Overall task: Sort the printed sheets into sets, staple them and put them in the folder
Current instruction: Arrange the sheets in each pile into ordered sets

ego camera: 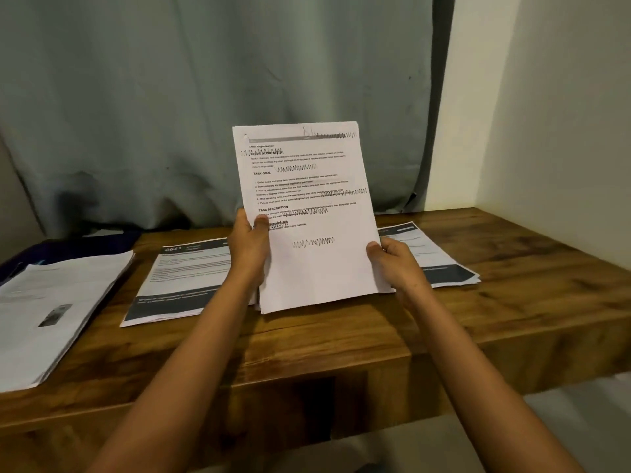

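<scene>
Left hand [247, 240] and right hand [396, 264] pinch a printed stack [307, 199] upright over the wooden desk [341, 336]; grey curtain [205, 97] at twelve o'clock.

Heading on the white printed paper stack [307, 216]: "Desk Organization"
Section titles there: "TASK GOAL", "TASK DESCRIPTION"
Scribbled-over title: probably "INITIAL SCENE SETUP"
Header of the grey-banded white sheet [184, 278]: "2641"
</scene>
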